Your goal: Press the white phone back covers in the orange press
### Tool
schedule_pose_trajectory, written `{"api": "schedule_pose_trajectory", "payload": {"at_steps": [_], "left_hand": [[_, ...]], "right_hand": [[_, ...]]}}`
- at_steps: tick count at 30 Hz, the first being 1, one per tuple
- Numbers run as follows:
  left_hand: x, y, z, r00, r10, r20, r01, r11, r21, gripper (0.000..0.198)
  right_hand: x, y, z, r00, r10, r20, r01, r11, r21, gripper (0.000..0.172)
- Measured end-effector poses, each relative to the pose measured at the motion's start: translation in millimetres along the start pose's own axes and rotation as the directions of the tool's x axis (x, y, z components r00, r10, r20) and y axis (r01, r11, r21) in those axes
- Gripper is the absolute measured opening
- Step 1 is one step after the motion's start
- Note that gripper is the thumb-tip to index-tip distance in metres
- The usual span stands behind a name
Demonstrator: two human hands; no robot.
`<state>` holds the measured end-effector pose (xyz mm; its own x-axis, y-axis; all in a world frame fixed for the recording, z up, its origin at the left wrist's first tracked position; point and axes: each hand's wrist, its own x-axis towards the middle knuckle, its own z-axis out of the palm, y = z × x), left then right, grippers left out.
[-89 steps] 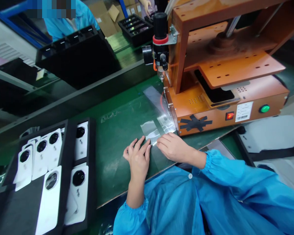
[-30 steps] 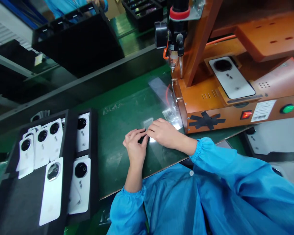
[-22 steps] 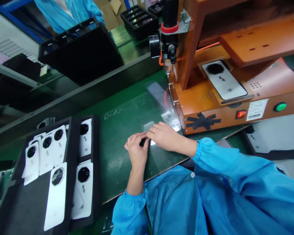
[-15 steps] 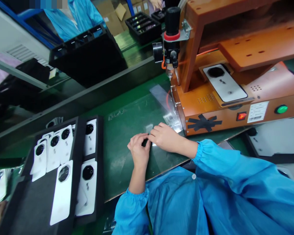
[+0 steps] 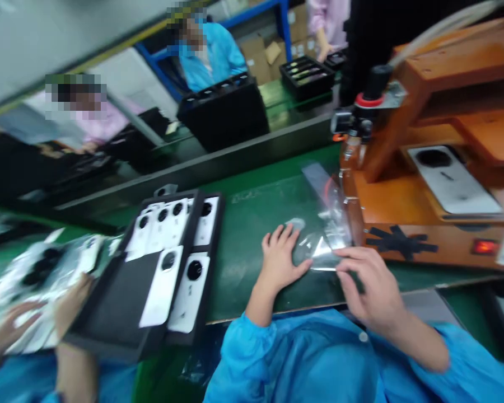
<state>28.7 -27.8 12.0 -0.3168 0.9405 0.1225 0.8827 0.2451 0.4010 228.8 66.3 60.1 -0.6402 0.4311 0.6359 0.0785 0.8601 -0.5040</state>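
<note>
Clear film (image 5: pixel 324 256): after parting from left hand (image 5: pixel 279 261), spread empty on counter (image 5: pixel 239 274), right hand (image 5: pixel 373 288) at 4 o'clock alone seems to pinch edge, fingers (image 5: pixel 360 255) nearly closed.

My left hand (image 5: pixel 279 257) palm down, fingers (image 5: pixel 283 234) spread forward, thumb (image 5: pixel 304 267) stretched toward my right hand (image 5: pixel 373 288), whose fingers bend inward, thumb tip close to the fingertips, both wrists (image 5: pixel 261 301) bare.

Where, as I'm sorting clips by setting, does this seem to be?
Probably a phone workshop or factory: a white phone back lies in an orange press, more phone backs lie in a black tray, and a co-worker in blue is in the background.
</note>
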Motion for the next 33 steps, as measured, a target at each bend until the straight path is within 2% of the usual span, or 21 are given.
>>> {"api": "schedule_pose_trajectory", "payload": {"at_steps": [2,5,6,7,9,10,11,12,13,14,15,16,18,20,22,25,27,28,29,31,33], "left_hand": [[6.4,4.1,-3.0,1.0,-0.008,0.015,0.009,0.999,-0.048,0.094],[-1.6,9.0,-20.0,0.999,-0.021,-0.036,0.016,0.992,-0.125,0.115],[-11.2,9.1,-30.1,0.996,-0.029,-0.08,0.018,0.991,-0.131,0.112],[-24.0,7.4,-42.7,0.99,-0.049,-0.134,0.033,0.992,-0.121,0.099],[-55.6,-5.1,-74.8,0.954,-0.161,-0.253,0.155,0.987,-0.046,0.056],[-72.1,-16.5,-93.3,0.912,-0.264,-0.313,0.279,0.96,0.005,0.039],[-87.7,-31.0,-112.2,0.839,-0.392,-0.377,0.446,0.893,0.064,0.035],[-101.5,-47.8,-130.4,0.721,-0.539,-0.435,0.641,0.758,0.121,0.038],[-113.0,-65.7,-146.8,0.633,-0.612,-0.474,0.738,0.662,0.131,0.043],[-122.2,-83.3,-160.5,0.565,-0.662,-0.493,0.801,0.582,0.136,0.048],[-129.1,-99.3,-170.9,0.51,-0.709,-0.488,0.847,0.512,0.142,0.053],[-134.0,-112.6,-178.1,0.478,-0.742,-0.47,0.871,0.468,0.146,0.055],[-139.4,-128.9,-184.8,0.443,-0.781,-0.441,0.895,0.413,0.166,0.057],[-141.7,-130.5,-186.0,0.438,-0.776,-0.453,0.898,0.398,0.187,0.05],[-142.8,-120.0,-185.0,0.452,-0.745,-0.491,0.891,0.407,0.202,0.04],[-141.0,-92.4,-174.8,0.508,-0.686,-0.522,0.853,0.486,0.191,0.039],[-133.6,-73.0,-154.7,0.559,-0.676,-0.479,0.773,0.634,0.007,0.041],[-127.4,-63.5,-139.3,0.587,-0.695,-0.416,0.702,0.692,-0.166,0.043],[-119.8,-53.8,-120.6,0.619,-0.718,-0.319,0.617,0.695,-0.369,0.044],[-102.9,-32.9,-77.4,0.685,-0.724,-0.08,0.481,0.532,-0.696,0.047],[-88.9,-10.4,-37.0,0.72,-0.691,0.058,0.432,0.381,-0.818,0.053]], "right_hand": [[-0.5,-0.5,-1.5,0.98,0.194,0.035,-0.197,0.959,0.203,0.007],[0.5,6.9,8.3,0.891,0.414,0.184,-0.453,0.802,0.388,0.019],[-0.2,10.1,12.1,0.862,0.456,0.219,-0.506,0.759,0.409,0.022],[-1.5,13.3,15.2,0.841,0.482,0.245,-0.541,0.731,0.417,0.025],[-5.0,18.2,18.9,0.823,0.498,0.274,-0.568,0.712,0.413,0.028],[-6.6,19.6,19.6,0.821,0.494,0.285,-0.571,0.712,0.41,0.028],[-7.7,20.2,19.9,0.822,0.485,0.296,-0.569,0.713,0.41,0.028],[-8.2,20.1,20.0,0.826,0.474,0.305,-0.564,0.715,0.413,0.028],[-8.1,19.4,20.3,0.83,0.463,0.311,-0.557,0.719,0.417,0.027],[-7.6,18.5,20.9,0.835,0.451,0.316,-0.549,0.723,0.42,0.027],[-6.8,17.5,22.0,0.839,0.438,0.323,-0.542,0.726,0.423,0.027],[-6.1,16.5,23.4,0.843,0.425,0.33,-0.534,0.731,0.425,0.027],[-5.0,15.4,26.8,0.848,0.396,0.352,-0.521,0.74,0.425,0.027],[-4.1,15.3,29.7,0.85,0.374,0.371,-0.513,0.749,0.421,0.026],[-2.0,15.4,30.6,0.849,0.371,0.377,-0.512,0.754,0.412,0.027],[6.0,13.2,28.0,0.845,0.401,0.354,-0.525,0.746,0.41,0.027],[14.3,10.0,26.0,0.844,0.425,0.326,-0.533,0.731,0.425,0.027],[18.9,8.4,25.9,0.844,0.436,0.311,-0.535,0.723,0.438,0.027],[23.4,7.2,26.8,0.845,0.444,0.297,-0.534,0.715,0.451,0.026],[31.0,7.1,31.6,0.842,0.464,0.276,-0.539,0.699,0.469,0.026],[35.7,9.5,38.9,0.831,0.489,0.265,-0.554,0.689,0.467,0.026]]}}
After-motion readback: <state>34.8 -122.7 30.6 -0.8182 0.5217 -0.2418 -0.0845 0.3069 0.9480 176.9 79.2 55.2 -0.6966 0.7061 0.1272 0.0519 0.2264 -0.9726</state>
